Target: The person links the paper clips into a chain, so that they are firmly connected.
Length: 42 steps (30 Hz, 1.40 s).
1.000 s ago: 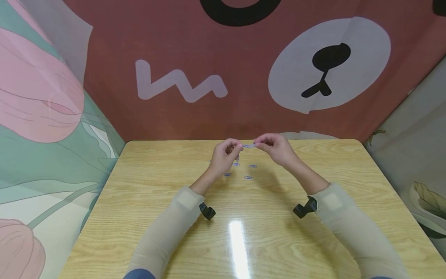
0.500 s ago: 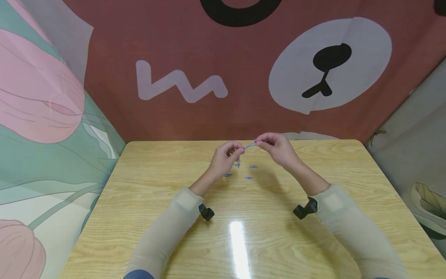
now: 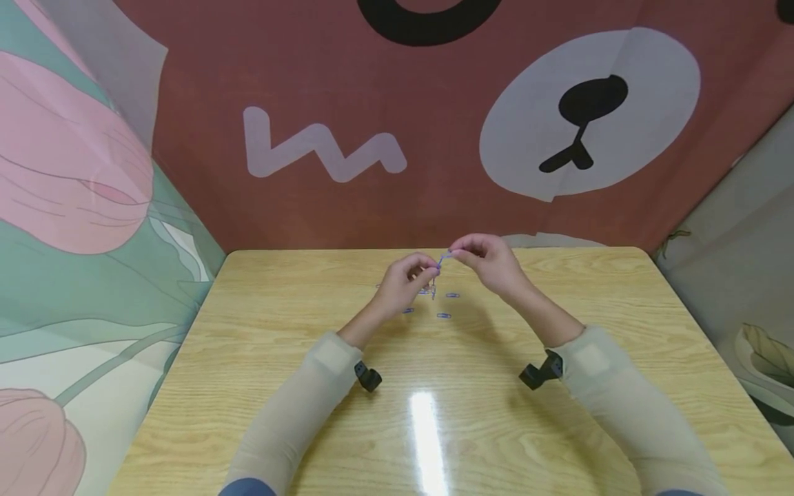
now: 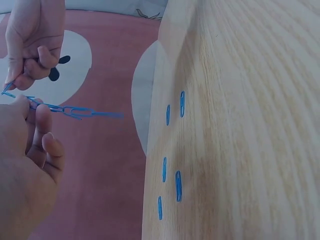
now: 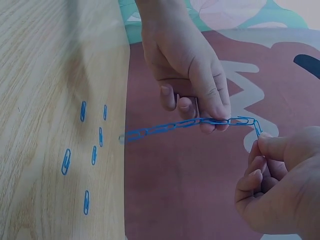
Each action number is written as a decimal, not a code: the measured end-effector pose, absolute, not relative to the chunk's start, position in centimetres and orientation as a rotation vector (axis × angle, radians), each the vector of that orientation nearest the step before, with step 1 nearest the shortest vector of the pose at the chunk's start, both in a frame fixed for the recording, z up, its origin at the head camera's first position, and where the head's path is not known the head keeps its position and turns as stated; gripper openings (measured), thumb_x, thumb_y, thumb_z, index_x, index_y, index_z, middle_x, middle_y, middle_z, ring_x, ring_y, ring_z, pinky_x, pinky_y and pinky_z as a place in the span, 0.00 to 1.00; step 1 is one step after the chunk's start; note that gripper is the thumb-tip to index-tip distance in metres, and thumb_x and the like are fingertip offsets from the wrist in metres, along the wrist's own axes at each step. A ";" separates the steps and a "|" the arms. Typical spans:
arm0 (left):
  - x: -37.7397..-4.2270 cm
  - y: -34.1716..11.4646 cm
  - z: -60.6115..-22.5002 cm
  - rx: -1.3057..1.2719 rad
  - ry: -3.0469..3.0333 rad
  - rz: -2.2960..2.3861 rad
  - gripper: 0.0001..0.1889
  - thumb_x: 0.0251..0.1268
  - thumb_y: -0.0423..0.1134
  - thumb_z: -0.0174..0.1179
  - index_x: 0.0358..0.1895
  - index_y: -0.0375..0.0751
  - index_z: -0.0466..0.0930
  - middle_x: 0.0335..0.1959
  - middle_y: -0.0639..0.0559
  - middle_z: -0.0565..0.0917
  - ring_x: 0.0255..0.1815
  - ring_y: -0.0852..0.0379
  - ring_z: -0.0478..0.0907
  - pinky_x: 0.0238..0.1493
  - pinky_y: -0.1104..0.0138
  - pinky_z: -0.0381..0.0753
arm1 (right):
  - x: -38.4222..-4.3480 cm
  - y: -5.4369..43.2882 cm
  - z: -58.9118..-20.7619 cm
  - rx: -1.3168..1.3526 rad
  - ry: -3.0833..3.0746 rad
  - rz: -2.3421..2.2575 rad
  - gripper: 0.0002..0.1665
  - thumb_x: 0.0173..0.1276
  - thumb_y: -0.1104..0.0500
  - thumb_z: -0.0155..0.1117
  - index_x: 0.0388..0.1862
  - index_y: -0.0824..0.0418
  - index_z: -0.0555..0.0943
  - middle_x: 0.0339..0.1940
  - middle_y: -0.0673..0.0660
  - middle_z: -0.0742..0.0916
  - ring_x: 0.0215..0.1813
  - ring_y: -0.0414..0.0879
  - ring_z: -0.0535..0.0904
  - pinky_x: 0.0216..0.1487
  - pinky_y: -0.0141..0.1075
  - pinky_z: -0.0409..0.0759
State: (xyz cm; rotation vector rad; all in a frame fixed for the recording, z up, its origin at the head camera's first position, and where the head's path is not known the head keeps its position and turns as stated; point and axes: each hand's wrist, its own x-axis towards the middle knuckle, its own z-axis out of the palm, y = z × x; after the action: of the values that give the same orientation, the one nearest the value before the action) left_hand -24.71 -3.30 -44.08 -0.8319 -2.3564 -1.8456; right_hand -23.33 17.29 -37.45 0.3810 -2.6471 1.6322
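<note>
Chain [image 5: 172, 126] of linked blue paper clips, one in all, held above the bench [image 3: 484, 427], its links hard to count. Two hands grip it: the left hand [image 3: 400, 284] pinches it partway along, its lower part dangling towards the bench; the right hand [image 3: 494, 267] pinches one end. Six loose paper clips [image 5: 66, 161] lie separately on the bench.

The right grip [image 5: 285, 180] pinches the end clip [image 5: 258, 128] of a blue chain [image 5: 187, 123]; just beside it, the left grip [image 5: 187, 75] pinches the chain. Beyond the left grip its far end blurs, perhaps apart from the table [image 5: 30, 200], where six clips [image 5: 66, 162] lie well apart from both grips.
</note>
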 end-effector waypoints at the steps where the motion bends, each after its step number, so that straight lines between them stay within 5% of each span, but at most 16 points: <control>1: -24.7 -3.3 -44.1 -0.835 -2.359 -1.848 0.07 0.76 0.35 0.59 0.47 0.36 0.82 0.37 0.39 0.84 0.33 0.38 0.81 0.30 0.67 0.80 | -23.3 17.3 -37.4 0.381 -2.648 1.632 0.10 0.77 0.57 0.63 0.45 0.63 0.85 0.36 0.55 0.85 0.34 0.47 0.69 0.33 0.35 0.67; 10: -24.9 -3.1 -43.9 -0.889 -2.341 -1.854 0.12 0.76 0.33 0.58 0.55 0.30 0.80 0.46 0.42 0.85 0.35 0.37 0.82 0.33 0.65 0.82 | -23.3 17.3 -37.4 0.409 -2.639 1.611 0.11 0.76 0.56 0.64 0.45 0.63 0.85 0.32 0.53 0.83 0.31 0.46 0.68 0.30 0.34 0.67; 18: -24.9 -2.8 -43.2 -0.898 -2.191 -2.031 0.10 0.78 0.31 0.55 0.54 0.30 0.79 0.49 0.35 0.86 0.32 0.34 0.77 0.32 0.70 0.78 | -23.2 17.1 -37.6 0.412 -2.634 1.559 0.10 0.75 0.55 0.65 0.43 0.61 0.86 0.33 0.54 0.85 0.31 0.47 0.70 0.29 0.34 0.68; 24: -24.7 -2.8 -42.7 -0.857 -2.185 -1.969 0.09 0.77 0.32 0.56 0.51 0.31 0.81 0.44 0.38 0.87 0.28 0.47 0.75 0.29 0.70 0.74 | -23.0 16.9 -37.6 0.431 -2.626 1.547 0.09 0.75 0.56 0.66 0.43 0.61 0.86 0.34 0.54 0.86 0.32 0.48 0.72 0.29 0.34 0.70; 31: -24.5 -3.0 -42.7 -0.840 -2.188 -1.918 0.07 0.76 0.32 0.58 0.46 0.31 0.82 0.37 0.40 0.84 0.26 0.46 0.74 0.28 0.69 0.74 | -22.8 16.9 -37.7 0.448 -2.617 1.553 0.09 0.75 0.57 0.66 0.44 0.61 0.86 0.34 0.54 0.86 0.31 0.48 0.72 0.29 0.34 0.70; 37: -24.5 -3.1 -42.7 -0.824 -2.179 -1.904 0.06 0.76 0.31 0.59 0.43 0.30 0.82 0.35 0.40 0.83 0.25 0.57 0.73 0.27 0.70 0.73 | -22.8 16.7 -37.9 0.473 -2.598 1.552 0.08 0.74 0.58 0.67 0.43 0.62 0.86 0.34 0.54 0.87 0.31 0.46 0.73 0.30 0.33 0.71; 42: -24.3 -3.4 -42.5 -0.812 -2.183 -1.894 0.06 0.76 0.33 0.59 0.43 0.32 0.82 0.35 0.34 0.82 0.25 0.55 0.73 0.26 0.70 0.72 | -22.7 16.6 -37.7 0.503 -2.586 1.574 0.07 0.73 0.59 0.67 0.43 0.62 0.86 0.36 0.54 0.88 0.31 0.46 0.74 0.30 0.33 0.72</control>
State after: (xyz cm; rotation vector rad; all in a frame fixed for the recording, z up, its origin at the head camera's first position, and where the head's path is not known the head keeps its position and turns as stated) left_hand -24.29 -3.45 -42.49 -0.8120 -2.1831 -1.8935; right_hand -22.71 16.56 -37.74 0.5028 -2.5862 1.5741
